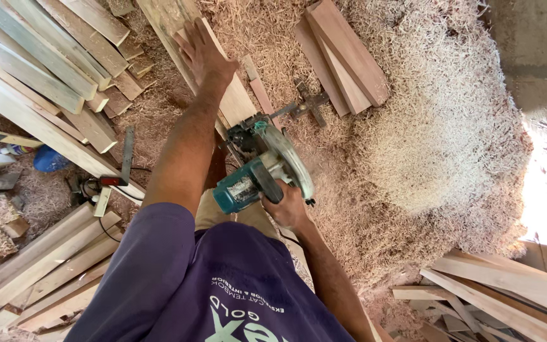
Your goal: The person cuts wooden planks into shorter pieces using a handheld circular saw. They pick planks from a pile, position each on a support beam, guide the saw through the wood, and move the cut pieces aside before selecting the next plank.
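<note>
Wood shavings everywhere, and in the middle of it the right hand [286, 206] is wrapped tight round the handle of a teal circular saw [264, 168], which sits on the near end of a long plank [238, 101]. Just ahead of that grip, the left hand [204, 54] lies flat with fingers spread, pressing the plank down. I'd say keep that palm well off the cut line — and push slowly, base flat, so the blade doesn't bind.
</note>
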